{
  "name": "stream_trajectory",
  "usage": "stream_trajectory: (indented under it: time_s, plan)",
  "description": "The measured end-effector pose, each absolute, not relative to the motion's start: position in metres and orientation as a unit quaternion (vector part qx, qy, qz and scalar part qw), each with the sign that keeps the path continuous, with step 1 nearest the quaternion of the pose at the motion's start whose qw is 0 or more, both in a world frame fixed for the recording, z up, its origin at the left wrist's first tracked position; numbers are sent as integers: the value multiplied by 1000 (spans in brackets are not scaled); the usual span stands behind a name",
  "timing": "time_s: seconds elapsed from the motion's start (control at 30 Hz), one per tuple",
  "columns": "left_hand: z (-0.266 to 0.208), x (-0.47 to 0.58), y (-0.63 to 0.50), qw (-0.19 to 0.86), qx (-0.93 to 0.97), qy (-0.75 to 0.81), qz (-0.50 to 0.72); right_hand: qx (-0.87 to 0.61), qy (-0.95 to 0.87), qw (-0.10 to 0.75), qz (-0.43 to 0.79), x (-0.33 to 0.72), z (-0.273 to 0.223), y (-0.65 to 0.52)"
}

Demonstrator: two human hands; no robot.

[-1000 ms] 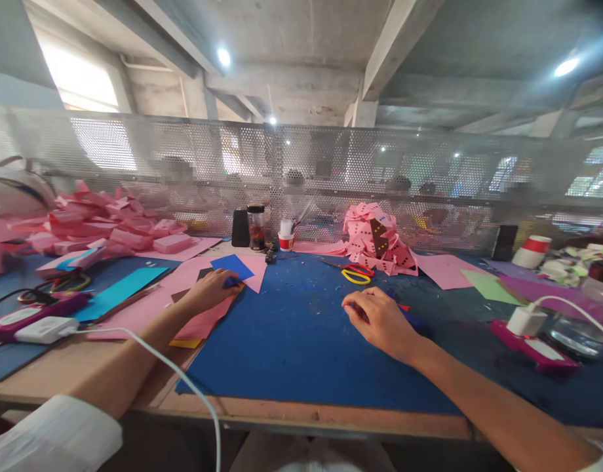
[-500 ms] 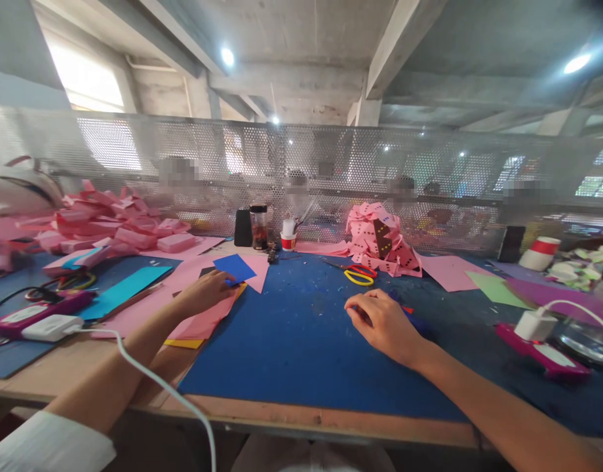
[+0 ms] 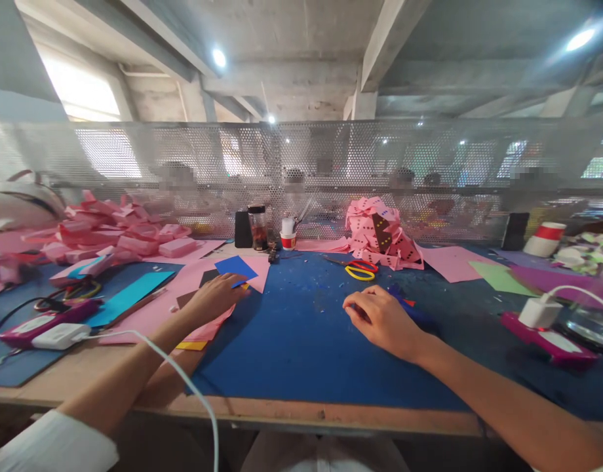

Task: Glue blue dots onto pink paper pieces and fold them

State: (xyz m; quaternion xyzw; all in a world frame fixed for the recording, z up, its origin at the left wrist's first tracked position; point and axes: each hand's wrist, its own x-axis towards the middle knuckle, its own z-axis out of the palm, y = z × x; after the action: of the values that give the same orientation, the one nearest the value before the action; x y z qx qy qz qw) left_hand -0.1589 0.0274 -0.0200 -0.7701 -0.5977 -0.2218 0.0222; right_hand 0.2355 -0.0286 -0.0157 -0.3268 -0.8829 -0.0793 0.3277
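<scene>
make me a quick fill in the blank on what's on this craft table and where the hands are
1. The left hand rests its fingertips on a small sheet of ______ paper lying on pink sheets.
2. The scissors beyond the right hand have red and ______ handles.
3. The right hand rests on a large ______ mat.
4. The heap of cutouts by the mesh screen is mostly ______.

Missing words: blue; yellow; blue; pink

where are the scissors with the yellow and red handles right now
The scissors lie on the blue mat in the head view, right of centre, just in front of the pink paper pile and beyond the right hand.
</scene>
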Motion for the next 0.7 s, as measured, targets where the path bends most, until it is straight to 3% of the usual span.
stream_trajectory:
  time_s: [0.3, 0.7]
  plan:
    - [-38, -129, 68, 49, -765, -626, -143, -323, -884, 326, -85, 235, -16, -30]
    - [-33, -127, 61, 109, -748, -619, -212, -330, -887, 313, -86, 234, -15, -32]
